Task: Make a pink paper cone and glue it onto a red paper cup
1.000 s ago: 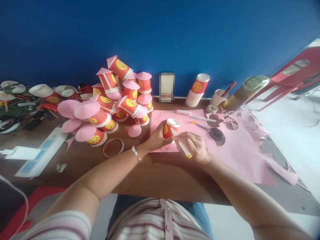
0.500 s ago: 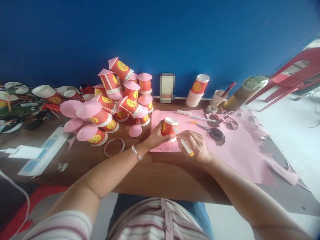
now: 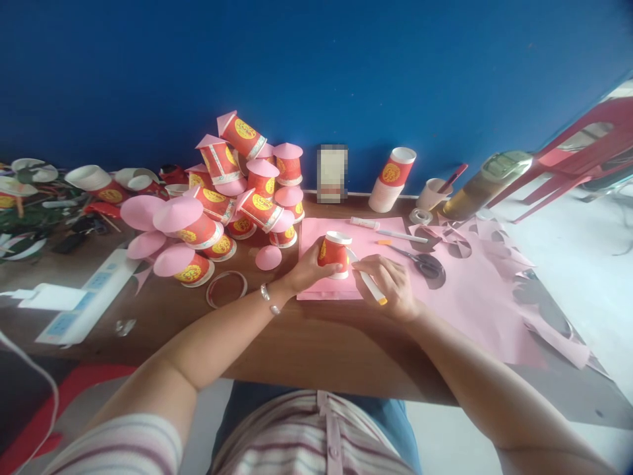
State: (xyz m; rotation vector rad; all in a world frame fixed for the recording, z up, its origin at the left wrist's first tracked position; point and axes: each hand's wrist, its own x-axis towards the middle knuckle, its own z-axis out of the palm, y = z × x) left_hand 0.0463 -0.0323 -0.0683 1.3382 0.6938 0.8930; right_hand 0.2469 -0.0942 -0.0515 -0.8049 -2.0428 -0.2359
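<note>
My left hand [image 3: 315, 267] is wrapped round a red paper cup [image 3: 337, 253] with a yellow emblem and white ends, holding it over the pink paper [image 3: 326, 227]. In my right hand [image 3: 388, 284] is a white utility knife [image 3: 372, 288] with an orange end. Its blade points up and left against the right side of the cup; whether it has gone through the wall I cannot tell. Left of my hands stand and lie several red cups [image 3: 200, 234] with pink paper cones, and one small pink cone [image 3: 268, 258] lies apart.
Scissors [image 3: 429, 266], a pen [image 3: 403, 235] and a glue stick [image 3: 364, 223] lie on the paper. Behind are a cup stack [image 3: 388, 191], tape roll [image 3: 420, 216] and bottle [image 3: 477, 188]. A power strip [image 3: 82, 300] and tape ring [image 3: 226, 289] are leftward.
The knife and my right hand have shifted slightly to the right along the cup's side. My left hand keeps the cup in nearly the same place.
</note>
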